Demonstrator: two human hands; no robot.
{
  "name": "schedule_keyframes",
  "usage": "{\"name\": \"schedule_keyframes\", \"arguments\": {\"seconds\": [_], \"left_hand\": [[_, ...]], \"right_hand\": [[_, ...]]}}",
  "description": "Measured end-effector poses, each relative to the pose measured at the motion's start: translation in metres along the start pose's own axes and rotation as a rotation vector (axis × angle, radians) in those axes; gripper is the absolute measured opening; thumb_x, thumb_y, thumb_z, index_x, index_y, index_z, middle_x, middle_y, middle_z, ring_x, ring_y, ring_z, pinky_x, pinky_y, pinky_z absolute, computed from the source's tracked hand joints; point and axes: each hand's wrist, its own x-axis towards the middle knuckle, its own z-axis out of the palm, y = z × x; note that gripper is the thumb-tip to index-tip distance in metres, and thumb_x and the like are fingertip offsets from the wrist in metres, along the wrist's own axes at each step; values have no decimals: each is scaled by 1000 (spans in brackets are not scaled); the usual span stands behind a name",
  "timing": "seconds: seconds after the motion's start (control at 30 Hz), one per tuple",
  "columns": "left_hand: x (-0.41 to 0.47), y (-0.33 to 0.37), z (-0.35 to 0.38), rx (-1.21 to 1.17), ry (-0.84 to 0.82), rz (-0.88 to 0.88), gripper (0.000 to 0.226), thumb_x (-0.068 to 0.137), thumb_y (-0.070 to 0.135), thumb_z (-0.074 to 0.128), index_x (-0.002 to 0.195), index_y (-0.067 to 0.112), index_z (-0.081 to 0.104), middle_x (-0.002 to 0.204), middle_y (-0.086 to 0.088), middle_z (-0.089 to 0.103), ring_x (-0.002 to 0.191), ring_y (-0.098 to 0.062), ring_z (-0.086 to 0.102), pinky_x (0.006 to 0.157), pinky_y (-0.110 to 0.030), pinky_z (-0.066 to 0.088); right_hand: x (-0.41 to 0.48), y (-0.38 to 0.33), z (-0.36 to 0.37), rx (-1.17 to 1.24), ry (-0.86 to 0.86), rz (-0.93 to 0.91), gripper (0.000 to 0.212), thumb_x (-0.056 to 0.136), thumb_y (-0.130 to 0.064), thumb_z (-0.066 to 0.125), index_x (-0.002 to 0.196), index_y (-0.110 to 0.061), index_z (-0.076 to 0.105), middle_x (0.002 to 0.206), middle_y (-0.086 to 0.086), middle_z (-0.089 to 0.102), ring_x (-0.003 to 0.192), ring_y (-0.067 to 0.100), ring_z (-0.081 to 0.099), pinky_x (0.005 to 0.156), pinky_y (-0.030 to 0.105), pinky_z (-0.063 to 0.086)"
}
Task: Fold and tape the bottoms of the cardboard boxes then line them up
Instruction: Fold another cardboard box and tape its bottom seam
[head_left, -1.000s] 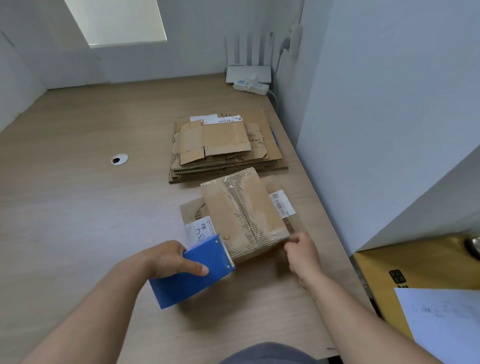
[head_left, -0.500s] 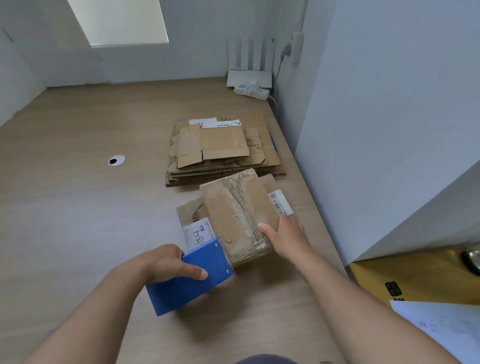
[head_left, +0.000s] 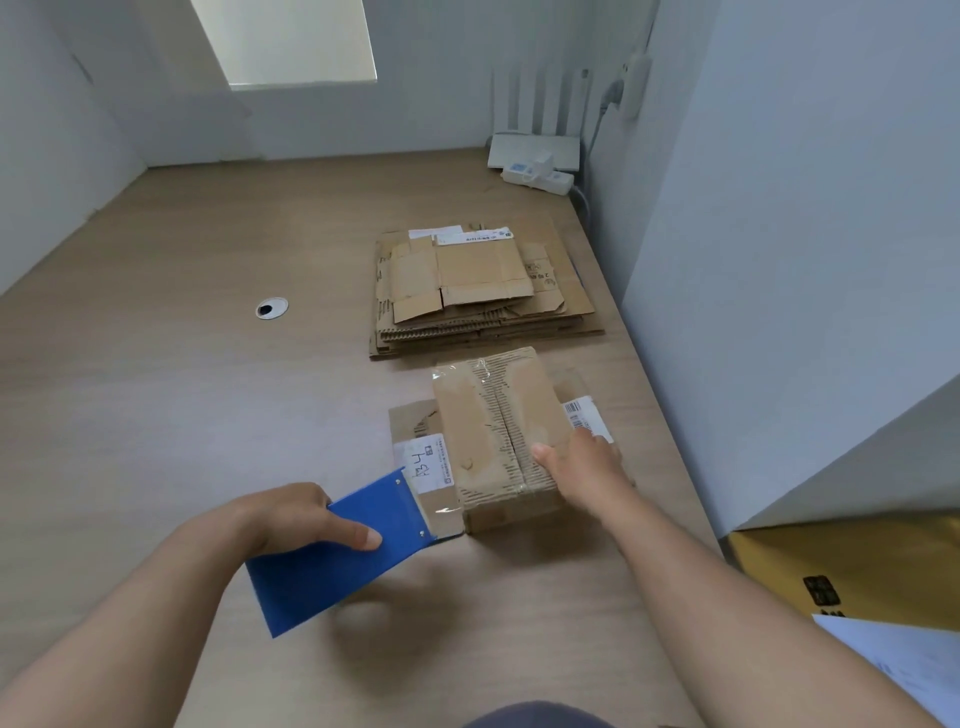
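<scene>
left hand (head_left: 291, 519): fingers grip blue tape dispenser (head_left: 343, 556), tape reaching the box (head_left: 493, 431) at its near left corner | right hand (head_left: 582, 467): flat on box top, holding nothing | box on surface (head_left: 156, 415), seam running away from me

The right hand (head_left: 582, 467) no longer sits at the near right corner of the cardboard box (head_left: 493, 415). It now lies flat on the box top, with the thumb beside the centre seam. The left hand (head_left: 296, 519) now holds the blue tape dispenser (head_left: 343, 551) a little back from the box. A strip of clear tape (head_left: 441, 512) stretches beyond the hand from the dispenser to the box.
</scene>
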Motion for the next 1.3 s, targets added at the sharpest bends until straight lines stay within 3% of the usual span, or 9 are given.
{"name": "schedule_keyframes", "arguments": {"seconds": [0.23,0.4,0.57,0.83,0.93,1.03,1.13,1.23,1.3], "left_hand": [[2,36,12,145,155,-2,49,72,63,68,91,19,56,93,1,59,85,-15,57,69,-27,40],[2,57,30,521,486,-21,39,83,50,56,107,19,57,78,5,50,79,-15,53,66,-25,40],[-2,28,6,455,661,-27,31,85,51,49,91,21,48,71,6,48,75,-18,55,62,-24,39],[25,-41,52,463,833,-25,31,97,42,36,105,12,37,89,1,70,82,-20,66,62,-28,34],[32,-47,68,396,829,-39,41,98,44,34,121,11,39,96,2,70,90,-18,66,69,-30,34],[32,-43,68,293,871,-81,67,92,51,44,141,7,31,120,-6,61,110,-25,58,87,-36,41],[18,-16,74,79,1054,186,76,84,41,65,139,-3,38,137,-23,48,125,-38,47,101,-49,39],[5,31,90,-90,895,330,65,95,44,45,145,6,30,148,-13,38,133,-28,39,109,-40,33],[10,58,101,-276,693,309,59,96,48,37,142,12,29,139,-8,49,121,-27,50,97,-40,45]], "right_hand": [[2,0,2,2,-1,11,64,91,-55,48,131,-4,45,135,18,48,127,36,39,101,37,33],[-1,0,2,-5,2,-5,65,91,-54,48,133,-4,45,135,18,48,126,36,39,101,37,33],[-5,-2,1,32,-12,4,65,90,-55,47,133,-6,46,135,16,50,125,36,41,100,37,35],[-30,-11,14,17,-7,-1,57,100,-43,28,140,-3,33,145,19,34,133,35,31,106,41,28],[-29,-6,14,78,5,-36,50,100,-37,30,137,-4,39,139,20,41,128,34,37,105,41,32],[-32,1,14,174,18,-90,52,96,-44,35,134,-10,43,131,13,51,119,30,49,99,42,42],[-39,1,13,91,63,-106,70,88,-64,38,135,-13,42,130,8,53,118,27,51,95,40,45],[-51,-9,12,-155,174,-106,89,78,-79,40,133,-9,39,130,9,48,122,27,45,96,38,41],[-58,-16,15,-262,220,-111,95,72,-84,40,128,-8,40,129,10,47,121,27,45,97,37,39]]}}
